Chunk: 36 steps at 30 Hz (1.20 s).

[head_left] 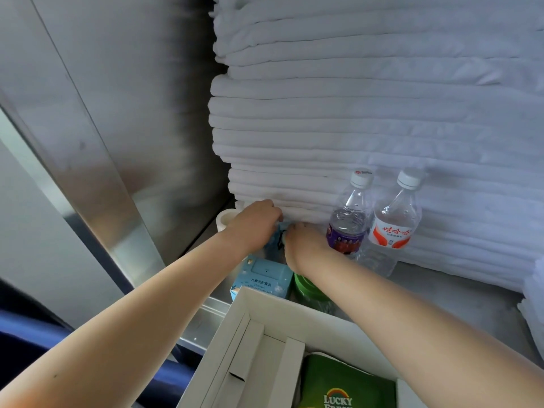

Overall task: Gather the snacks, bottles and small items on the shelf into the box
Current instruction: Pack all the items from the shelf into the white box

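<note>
Holding a small pale-blue item (276, 239) at the back of the steel shelf (471, 298), tight against the foot of the stack of folded white linen (353, 113). Curling the left hand (253, 222) over it from the left and the right hand (303, 245) onto it from the right, both with a closed grip on the item and with fingertips hidden behind the knuckles. Reaching past a pale-blue carton (265, 275) printed with Chinese text and a green-lidded clear jar (304, 285), both standing on the shelf just in front of the hands and touching the far wall of the white cardboard box (279, 307). Leaving a short white cup-like cylinder (225, 220) just left of the left hand, in the shelf's back corner. Leaving two clear capped bottles upright and side by side just right of the right hand: a purple-labelled bottle (348, 219) and a red-and-white-labelled water bottle (394, 222), both leaning against the linen. Showing, inside the box, a green packet (347, 384) lettered LUCKY, beside folded cardboard flaps. Facing a brushed-steel wall (132, 113) on the left.
</note>
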Available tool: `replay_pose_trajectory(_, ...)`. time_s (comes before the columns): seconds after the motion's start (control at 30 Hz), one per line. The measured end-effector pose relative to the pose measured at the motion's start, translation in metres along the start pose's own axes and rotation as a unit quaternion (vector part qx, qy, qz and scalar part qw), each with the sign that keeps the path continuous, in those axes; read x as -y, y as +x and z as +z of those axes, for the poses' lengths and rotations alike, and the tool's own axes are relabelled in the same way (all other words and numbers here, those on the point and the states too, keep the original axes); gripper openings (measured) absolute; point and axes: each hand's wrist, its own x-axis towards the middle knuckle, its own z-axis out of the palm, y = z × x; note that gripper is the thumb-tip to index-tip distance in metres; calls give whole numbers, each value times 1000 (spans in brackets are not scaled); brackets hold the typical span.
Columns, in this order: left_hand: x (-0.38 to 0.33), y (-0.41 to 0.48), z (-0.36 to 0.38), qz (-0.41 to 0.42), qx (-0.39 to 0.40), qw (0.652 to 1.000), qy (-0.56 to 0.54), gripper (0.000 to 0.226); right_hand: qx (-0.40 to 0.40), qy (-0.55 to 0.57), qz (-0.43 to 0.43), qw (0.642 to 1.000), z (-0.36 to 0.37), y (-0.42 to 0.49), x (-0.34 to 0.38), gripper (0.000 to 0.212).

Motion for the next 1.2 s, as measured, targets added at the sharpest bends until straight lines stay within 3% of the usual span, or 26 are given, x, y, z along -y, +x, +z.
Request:
replay_pose_trajectory(0.17, 0, -8, -6, -4, -7, 1000, -22, 32, -5, 15, 15, 1000, 0, 2, -1, 45)
replay_pose_trajectory(0.4, -3, -27, -18, -8, -26, 1000, -12, 37, -90, 63, 20, 994, 6, -4, 1, 23)
replay_pose_trajectory(0.53, -7, -35, -26, -22, -18, 1000, 0, 39, -75, 108, 9, 991, 6, -4, 5, 41)
replay_pose_trajectory(0.67, -9, -45, -38, -4, -29, 999, -23, 37, -83, 143, -2, 986, 4, -7, 5, 44)
replay_pose_trajectory(0.87, -14, -70, -64, 1, -98, 993, -62, 32, -197, 80, -51, 976, -10, -24, 3, 46)
replay_pose_trajectory(1.03, -21, -116, -93, 32, -197, 979, -50, 26, -304, 53, -98, 946, -23, -62, -11, 45)
replay_pose_trajectory(1.2, -39, -168, -104, 46, -174, 982, -59, 23, -347, 66, -128, 927, -27, -103, -20, 56)
